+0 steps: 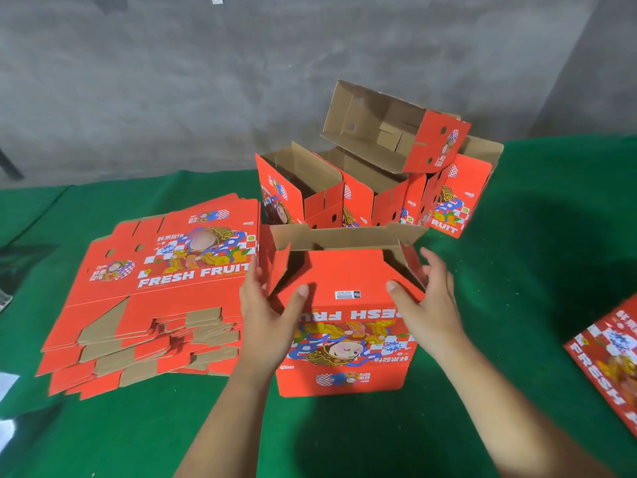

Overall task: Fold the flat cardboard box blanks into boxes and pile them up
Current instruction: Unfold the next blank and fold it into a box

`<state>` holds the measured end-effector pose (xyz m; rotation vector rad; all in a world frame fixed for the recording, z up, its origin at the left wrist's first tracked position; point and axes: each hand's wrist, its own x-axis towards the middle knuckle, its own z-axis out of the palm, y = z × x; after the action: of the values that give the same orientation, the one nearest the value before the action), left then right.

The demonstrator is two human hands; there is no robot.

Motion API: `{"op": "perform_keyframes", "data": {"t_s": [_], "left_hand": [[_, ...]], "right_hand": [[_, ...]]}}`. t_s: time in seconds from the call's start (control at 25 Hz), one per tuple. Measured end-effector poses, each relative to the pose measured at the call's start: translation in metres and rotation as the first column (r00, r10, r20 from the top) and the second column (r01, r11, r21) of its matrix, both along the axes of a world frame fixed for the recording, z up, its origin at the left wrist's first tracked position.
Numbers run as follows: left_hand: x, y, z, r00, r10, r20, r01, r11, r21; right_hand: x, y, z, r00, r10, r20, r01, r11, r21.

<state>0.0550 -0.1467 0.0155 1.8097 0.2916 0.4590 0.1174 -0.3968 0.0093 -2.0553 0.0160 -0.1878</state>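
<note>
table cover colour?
Plain green cloth, no pattern; head view, the only one.

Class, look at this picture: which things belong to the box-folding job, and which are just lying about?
Part of the job:
- box being folded, held by the left hand and right hand
- stack of flat blanks
- pile of folded boxes
- more red printed cardboard at the right edge

Just lying about:
- white paper at the left edge
- green table cover
</note>
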Motion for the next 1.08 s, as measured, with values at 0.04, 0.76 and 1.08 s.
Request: {"op": "perform_keyframes", "data": {"t_s": [0.04,0.76,1.08], "left_hand": [[0.003,0.007,-0.001,0.999,-0.043,-0.031,0.042,0.998,-0.055],[-0.006,-0.079,0.009,0.75,-0.628,-0.207,0.547,0.765,-0.339],[0.005,-0.041,0.004,0.949,-0.299,-0.095,0.305,0.951,0.054]], "right_hand": [[0.003,-0.001,0.0,0.996,-0.073,-0.052,0.074,0.997,0.017],[-0.047,0.064,0.042,0.954,0.274,-0.123,-0.145,0.778,0.611],[-0.032,-0.016,0.042,0.9,0.351,-0.257,-0.075,0.706,0.704]]}}
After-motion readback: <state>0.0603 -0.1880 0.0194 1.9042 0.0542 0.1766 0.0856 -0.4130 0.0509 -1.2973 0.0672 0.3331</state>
